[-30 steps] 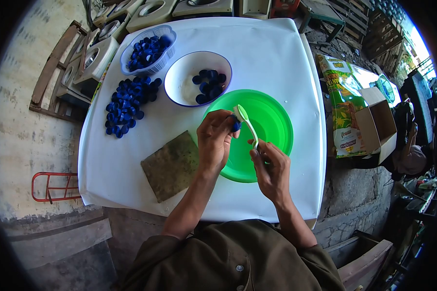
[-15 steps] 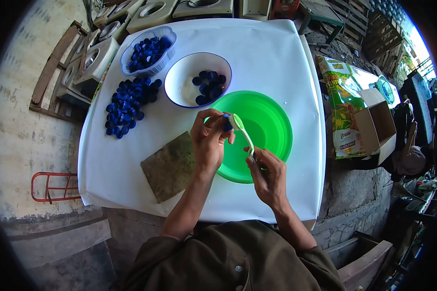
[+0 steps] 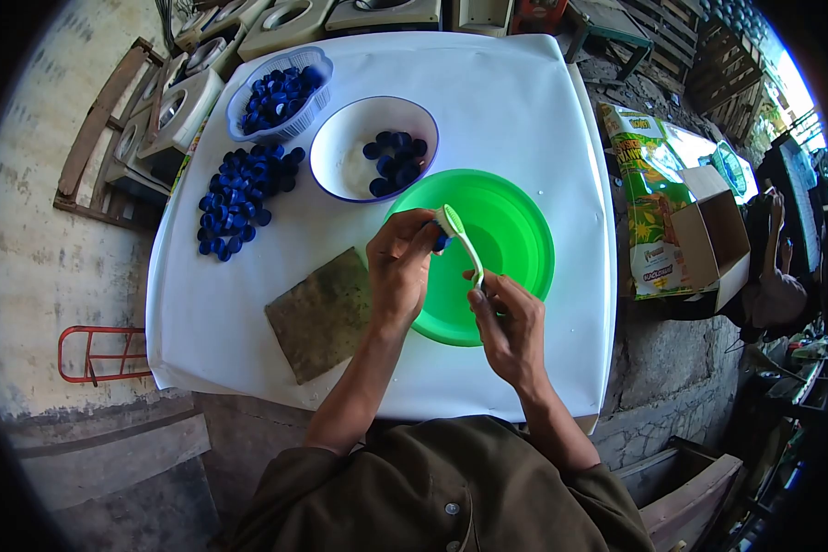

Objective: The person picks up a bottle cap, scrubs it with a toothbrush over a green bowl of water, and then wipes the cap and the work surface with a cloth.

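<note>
Over the left side of a green basin [image 3: 524,276], my left hand [image 3: 399,267] is closed on a blue bottle cap [image 3: 442,241], mostly hidden by the fingers and the brush. My right hand [image 3: 510,322] grips the handle of a green and white toothbrush [image 3: 467,247]. The brush head lies against the cap, bristles turned toward my left hand. Behind the basin stands a white bowl [image 3: 340,138] with a blue rim, holding several blue caps [image 3: 401,164]. A brown flat slab [image 3: 317,317] lies left of my left forearm.
A pale blue basket [image 3: 311,118] full of blue caps stands at the back left of the white-covered table [image 3: 488,83]. A heap of loose caps [image 3: 235,204] lies before it. Right of the table are a cardboard box [image 3: 708,239] and another person [image 3: 773,299].
The brush head has shifted slightly up and over the cap, and my left fingers have turned the cap a little. Both hands stay above the basin's near left side.
</note>
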### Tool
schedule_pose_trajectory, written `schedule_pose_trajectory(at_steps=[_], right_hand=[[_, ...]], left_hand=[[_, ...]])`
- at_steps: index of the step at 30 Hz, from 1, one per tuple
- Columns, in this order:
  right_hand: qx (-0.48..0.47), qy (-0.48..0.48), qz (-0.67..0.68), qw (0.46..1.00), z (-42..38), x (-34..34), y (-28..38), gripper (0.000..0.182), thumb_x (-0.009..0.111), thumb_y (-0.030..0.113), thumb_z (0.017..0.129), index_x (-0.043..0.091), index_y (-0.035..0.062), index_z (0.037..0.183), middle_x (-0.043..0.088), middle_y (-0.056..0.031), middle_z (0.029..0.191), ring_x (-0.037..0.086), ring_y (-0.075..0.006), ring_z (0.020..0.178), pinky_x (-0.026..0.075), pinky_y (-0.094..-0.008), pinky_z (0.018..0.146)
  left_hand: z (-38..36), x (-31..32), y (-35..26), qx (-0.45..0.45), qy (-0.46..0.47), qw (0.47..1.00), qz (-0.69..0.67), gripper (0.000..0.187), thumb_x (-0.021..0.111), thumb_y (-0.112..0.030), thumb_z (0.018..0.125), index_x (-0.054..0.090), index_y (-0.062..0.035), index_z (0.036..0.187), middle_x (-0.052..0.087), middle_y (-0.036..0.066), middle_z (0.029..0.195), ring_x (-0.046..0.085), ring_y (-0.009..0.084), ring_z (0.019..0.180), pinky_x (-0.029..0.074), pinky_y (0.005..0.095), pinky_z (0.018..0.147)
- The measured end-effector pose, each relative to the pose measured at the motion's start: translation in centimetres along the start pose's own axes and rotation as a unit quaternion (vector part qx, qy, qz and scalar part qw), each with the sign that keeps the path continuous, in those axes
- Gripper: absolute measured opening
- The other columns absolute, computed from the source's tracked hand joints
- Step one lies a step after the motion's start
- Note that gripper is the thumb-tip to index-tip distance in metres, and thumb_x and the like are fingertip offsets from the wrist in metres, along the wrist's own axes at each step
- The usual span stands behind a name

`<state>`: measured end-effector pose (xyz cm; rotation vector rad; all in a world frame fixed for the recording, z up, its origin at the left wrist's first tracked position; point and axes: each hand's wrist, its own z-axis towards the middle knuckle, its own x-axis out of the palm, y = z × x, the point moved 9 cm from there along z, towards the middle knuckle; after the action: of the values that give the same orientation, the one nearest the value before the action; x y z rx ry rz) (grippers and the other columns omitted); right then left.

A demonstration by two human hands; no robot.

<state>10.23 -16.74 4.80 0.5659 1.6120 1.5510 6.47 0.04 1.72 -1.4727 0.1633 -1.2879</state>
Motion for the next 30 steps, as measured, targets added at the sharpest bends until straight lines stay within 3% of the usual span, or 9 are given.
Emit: schedule_pose_trajectory(at_steps=[3,9,12,16,22,27,28,29,30], right_hand=[[-0.020,0.007,-0.003,1.000,-0.2,0.2,-0.1,0.019,0.066,0.005,0.096,0.070,-0.0020,0.113,0.063,-0.0107,0.078,0.056,-0.0155,0.061,0.045,-0.0297,0.057],[0.030,0.015,0.007,0.999,0.5,-0.2,-0.6,0.019,0.066,0.005,0.096,0.070,-0.0026,0.113,0.064,-0.0110,0.080,0.058,-0.0149,0.063,0.047,-0.0288,0.059],[-0.016,0.019,0.010,1.000,0.0,0.0,0.0,0.019,0.066,0.005,0.096,0.070,-0.0020,0.113,0.062,-0.0100,0.078,0.056,-0.0145,0.061,0.046,-0.0294,0.058],[0.034,0.029,-0.015,0.999,0.1,-0.6,-0.9,0.019,0.067,0.005,0.095,0.070,-0.0040,0.112,0.064,-0.0119,0.079,0.058,-0.0163,0.063,0.048,-0.0301,0.060],[0.004,0.003,0.011,1.000,0.3,-0.4,-0.9,0.020,0.068,0.005,0.095,0.070,-0.0053,0.112,0.066,-0.0141,0.082,0.061,-0.0171,0.064,0.049,-0.0293,0.060],[0.028,0.006,-0.039,0.999,1.1,-2.1,-2.5,0.020,0.068,0.005,0.095,0.069,-0.0061,0.112,0.070,-0.0178,0.088,0.067,-0.0209,0.068,0.052,-0.0325,0.061],[-0.018,-0.008,-0.071,0.997,1.7,-2.6,-1.8,0.021,0.069,0.005,0.094,0.069,-0.0059,0.112,0.071,-0.0202,0.091,0.070,-0.0252,0.070,0.054,-0.0349,0.062],[0.023,0.015,-0.130,0.991,2.1,-3.1,-2.2,0.027,0.068,0.004,0.092,0.066,-0.0062,0.117,0.071,-0.0232,0.095,0.071,-0.0330,0.076,0.055,-0.0392,0.067],[0.014,0.019,-0.163,0.986,2.6,-3.5,-2.0,0.030,0.068,0.003,0.091,0.064,-0.0059,0.120,0.071,-0.0236,0.098,0.070,-0.0358,0.082,0.055,-0.0413,0.071]], left_hand=[[0.2,0.2,-0.9,-0.015,-0.040,0.998,-0.042,0.021,0.063,0.003,0.097,0.060,-0.0024,0.117,0.068,0.008,0.108,0.064,0.0127,0.093,0.050,0.0291,0.079],[-0.2,0.1,0.0,-0.045,0.033,0.998,0.008,0.023,0.063,0.002,0.097,0.064,-0.0018,0.119,0.067,0.011,0.107,0.065,0.0156,0.082,0.052,0.0300,0.068],[0.3,-0.1,-1.1,-0.027,0.029,0.999,0.008,0.021,0.061,0.005,0.097,0.067,-0.0008,0.116,0.066,0.009,0.105,0.064,0.0146,0.077,0.052,0.0292,0.064],[0.5,0.5,-2.0,0.017,0.018,0.996,0.090,0.023,0.059,0.010,0.095,0.070,0.0000,0.113,0.065,0.007,0.099,0.062,0.0127,0.076,0.051,0.0278,0.066],[0.5,0.2,-1.8,0.017,0.012,0.993,0.118,0.022,0.060,0.010,0.093,0.069,0.0042,0.112,0.067,0.007,0.096,0.061,0.0104,0.076,0.050,0.0262,0.068],[0.4,1.1,-1.7,-0.020,0.108,0.937,0.330,0.023,0.059,0.009,0.092,0.070,0.0011,0.109,0.071,0.008,0.089,0.066,0.0122,0.079,0.051,0.0266,0.070],[0.5,1.7,-1.8,-0.010,0.130,0.902,0.411,0.024,0.059,0.010,0.091,0.071,0.0010,0.109,0.071,0.010,0.090,0.066,0.0138,0.079,0.052,0.0272,0.071],[0.5,2.3,-2.0,0.000,0.152,0.860,0.488,0.025,0.059,0.011,0.090,0.071,0.0008,0.109,0.071,0.012,0.091,0.066,0.0154,0.080,0.052,0.0278,0.072],[0.5,2.8,-1.6,-0.034,0.146,0.855,0.497,0.027,0.060,0.012,0.086,0.071,-0.0014,0.107,0.071,0.015,0.092,0.070,0.0228,0.082,0.054,0.0325,0.073]])
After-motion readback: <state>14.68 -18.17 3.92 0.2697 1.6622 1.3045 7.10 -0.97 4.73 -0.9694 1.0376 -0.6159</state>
